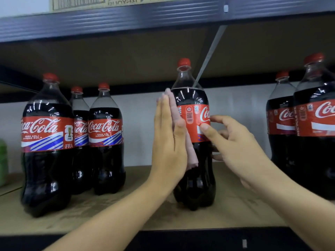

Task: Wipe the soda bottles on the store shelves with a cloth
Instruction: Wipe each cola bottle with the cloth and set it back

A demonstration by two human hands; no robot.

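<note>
— What are my hands doing?

— My left hand (pixel 167 140) is flat and upright, fingers straight and together, pressing a pink cloth (pixel 191 153) against the left side of the middle bottle (pixel 194 134). The palm faces right, and the forearm rises from the lower left. My right hand (pixel 233 144) comes in from the lower right; its thumb presses on the red label and the fingers curl round the right side of the same bottle, so it is grasping that bottle.

— Where does the bottle stand?

— Upright on the brown shelf (pixel 126 212), red cap on, dark soda filling it to the shoulder. The cloth lies between my left palm and the plastic, its lower end hanging just below the label.

— What is around it?

— To the left, a group of three cola bottles (pixel 49 142), close together and well apart from my left hand. To the right, two more bottles (pixel 315 127), one in front of the other, near my right wrist but not touching it. A green thing (pixel 3 160) shows at the far left edge, too blurred to name. Above, the dark upper shelf (pixel 126 19) carries a cardboard box (pixel 78 2).
</note>
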